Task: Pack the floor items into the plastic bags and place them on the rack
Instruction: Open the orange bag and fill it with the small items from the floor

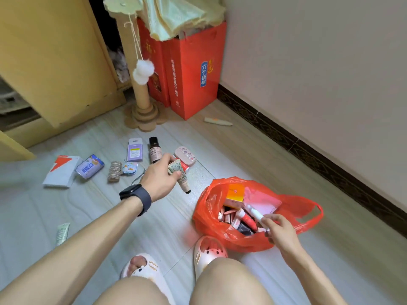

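While the red plastic bag (211, 230) lies open on the floor by the right foot, part-filled, the right hand (280, 230) pinches a white tube (255, 213) over its mouth. The left hand (159, 175), fingers curled, grips a floral tube (184, 183) just above the floor, near the dark bottle (154, 150) and pink case (186, 156).

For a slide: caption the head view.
Left hand grips a patterned tube; right hand holds a white tube over the open red bag.

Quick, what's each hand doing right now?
Left hand: grips a floral tube.
Right hand: pinches a white tube over the red bag.
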